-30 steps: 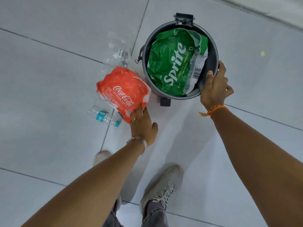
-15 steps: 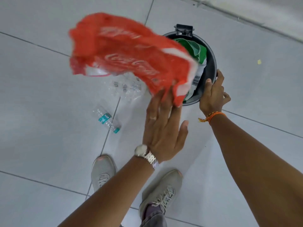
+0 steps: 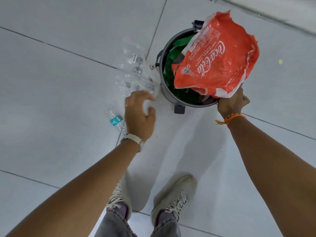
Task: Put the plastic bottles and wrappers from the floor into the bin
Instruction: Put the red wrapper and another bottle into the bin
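A red Coca-Cola wrapper [image 3: 218, 62] lies across the open top of the grey round bin [image 3: 168, 95] and sticks out over its far right rim. Under it, a green wrapper [image 3: 172, 65] shows inside the bin. My right hand [image 3: 230, 103] grips the bin's near right rim, and the red wrapper's lower edge rests over its fingers. My left hand [image 3: 139, 115] hovers left of the bin with curled fingers and nothing in it. Just beyond its fingers, a clear plastic wrapper [image 3: 135, 72] lies on the floor. A small clear bottle with a teal label [image 3: 115, 120] lies left of that hand.
The floor is pale grey tile with dark joints. My two grey shoes [image 3: 176, 199] stand near the bottom of the view. A tiny yellow scrap [image 3: 280, 61] lies right of the bin. A wall base [image 3: 273, 12] runs across the top right.
My left hand lifted the red wrapper off the floor, swung it right over the bin and let go. That hand has come back down toward the clear wrapper. My right hand stayed on the rim.
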